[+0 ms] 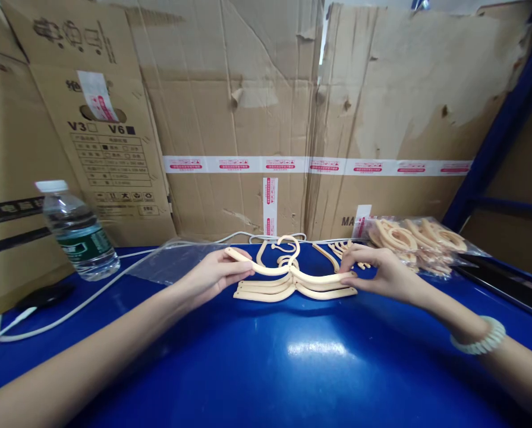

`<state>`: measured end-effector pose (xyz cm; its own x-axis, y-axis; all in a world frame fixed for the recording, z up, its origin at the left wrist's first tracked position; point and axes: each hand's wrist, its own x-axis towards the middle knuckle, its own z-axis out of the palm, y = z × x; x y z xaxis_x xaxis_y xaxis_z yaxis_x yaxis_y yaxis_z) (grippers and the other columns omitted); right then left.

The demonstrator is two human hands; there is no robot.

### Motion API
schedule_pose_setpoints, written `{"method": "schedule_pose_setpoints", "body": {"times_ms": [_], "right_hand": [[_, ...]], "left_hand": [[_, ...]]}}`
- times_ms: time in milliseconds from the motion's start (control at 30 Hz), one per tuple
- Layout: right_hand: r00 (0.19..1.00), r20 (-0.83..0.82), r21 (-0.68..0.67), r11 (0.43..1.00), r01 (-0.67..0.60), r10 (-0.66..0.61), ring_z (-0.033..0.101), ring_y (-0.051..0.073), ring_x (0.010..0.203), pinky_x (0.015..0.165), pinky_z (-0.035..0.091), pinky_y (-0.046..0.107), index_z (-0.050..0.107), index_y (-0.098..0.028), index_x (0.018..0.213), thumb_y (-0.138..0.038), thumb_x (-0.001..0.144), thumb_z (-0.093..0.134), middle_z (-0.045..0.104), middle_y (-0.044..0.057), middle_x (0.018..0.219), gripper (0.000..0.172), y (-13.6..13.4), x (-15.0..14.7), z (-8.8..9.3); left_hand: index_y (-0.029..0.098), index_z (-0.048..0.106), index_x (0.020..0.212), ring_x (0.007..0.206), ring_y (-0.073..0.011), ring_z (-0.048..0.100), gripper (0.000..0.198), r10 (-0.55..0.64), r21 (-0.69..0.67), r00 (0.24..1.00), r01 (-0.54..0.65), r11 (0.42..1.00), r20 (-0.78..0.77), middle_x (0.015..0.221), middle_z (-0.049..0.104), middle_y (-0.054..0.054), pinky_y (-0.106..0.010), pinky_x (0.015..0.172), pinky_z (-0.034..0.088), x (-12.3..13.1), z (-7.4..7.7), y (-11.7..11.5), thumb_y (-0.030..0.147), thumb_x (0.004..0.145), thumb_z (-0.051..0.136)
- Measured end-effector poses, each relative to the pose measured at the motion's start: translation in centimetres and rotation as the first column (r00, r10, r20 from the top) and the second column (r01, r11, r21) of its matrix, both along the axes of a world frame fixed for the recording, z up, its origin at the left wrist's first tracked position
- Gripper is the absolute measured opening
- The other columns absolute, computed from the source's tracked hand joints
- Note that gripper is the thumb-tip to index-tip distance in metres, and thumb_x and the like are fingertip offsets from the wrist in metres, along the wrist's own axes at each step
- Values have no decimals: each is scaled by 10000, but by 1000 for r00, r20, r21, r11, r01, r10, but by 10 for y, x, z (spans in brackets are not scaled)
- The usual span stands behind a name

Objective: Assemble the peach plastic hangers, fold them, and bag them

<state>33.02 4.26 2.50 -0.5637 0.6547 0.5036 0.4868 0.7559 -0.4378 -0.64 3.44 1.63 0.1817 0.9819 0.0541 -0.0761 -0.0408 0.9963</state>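
Note:
A beige clothes hanger (pixel 272 271) with a curved hook lies over a small stack of like hangers (pixel 266 295) on the blue table. My left hand (pixel 219 273) pinches the left arm of the top hanger, which tilts up at that end. At the other end, my right hand (pixel 377 270) has its thumb and fingers closed on the right arm's tip. Whether those fingers also touch the hanger beneath, I cannot tell. More loose beige hanger parts (pixel 326 255) lie just behind, partly hidden by my right hand.
Clear bags of beige hangers (pixel 415 241) lie at the right, beside a dark phone-like slab (pixel 506 288). A water bottle (pixel 78 235), white cable (pixel 76 309) and dark charger-like object (pixel 47 295) are at the left. Flat clear plastic (pixel 167 264) lies behind my left hand. Cardboard (pixel 230 119) walls the back.

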Motion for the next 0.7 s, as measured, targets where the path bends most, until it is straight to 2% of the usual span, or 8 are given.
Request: {"method": "schedule_pose_setpoints", "body": {"times_ms": [67,133,200,267,333,400,500,700], "right_hand": [[997,69,-32,999,21,-19,586,238,770,728,454,373,684,-222,729,-332,777,701,667,51,776,121,1,1,1],[992,127,-47,999,23,-17,573,232,767,740,446,373,667,-223,715,-297,769,686,648,44,764,94,2,2,-1],[982,189,-52,999,-14,24,567,227,765,752,441,374,655,-222,706,-262,776,671,632,34,743,82,3,2,-3],[965,250,-68,996,-59,75,572,226,776,764,439,376,655,-219,702,-249,789,668,631,33,752,93,5,3,-7],[952,288,-92,993,-79,103,581,230,801,764,440,372,658,-212,700,-262,797,676,638,45,799,111,7,4,-10],[947,301,-116,990,-80,112,584,233,813,761,441,370,656,-205,703,-273,803,678,637,53,821,123,7,5,-12],[945,313,-139,989,-54,96,579,228,782,743,441,367,657,-201,719,-289,813,686,619,48,795,132,6,4,-13],[940,330,-168,985,-30,85,582,242,844,770,442,366,690,-198,714,-335,820,713,612,57,823,175,6,4,-14]], "left_hand": [[145,704,721,657,-142,647,171,-45,53,992,51,997,-117,674,681,-20,-211,624,526,-10,4,4,175,613,833],[160,711,696,604,-132,609,124,-78,196,929,157,968,-362,637,665,-4,-198,567,479,-17,8,6,210,647,813],[185,718,708,610,-136,599,88,-36,356,784,321,878,-620,661,677,-2,-204,580,454,-20,11,5,252,701,775],[202,721,728,643,-148,602,66,49,452,659,457,766,-751,703,690,-9,-217,615,441,-20,11,3,261,735,751],[210,714,737,698,-163,607,56,102,488,595,535,690,-797,744,687,-17,-233,669,440,-18,10,1,255,763,732],[210,700,753,777,-180,610,58,115,486,557,582,652,-822,813,679,-31,-256,735,448,-17,7,0,253,791,708],[212,687,771,876,-200,602,49,123,471,520,618,629,-845,908,667,-47,-290,809,448,-17,2,1,241,810,689],[222,697,776,932,-220,585,52,159,465,471,659,591,-868,972,664,-60,-316,823,448,-18,-3,2,225,821,671]]}}
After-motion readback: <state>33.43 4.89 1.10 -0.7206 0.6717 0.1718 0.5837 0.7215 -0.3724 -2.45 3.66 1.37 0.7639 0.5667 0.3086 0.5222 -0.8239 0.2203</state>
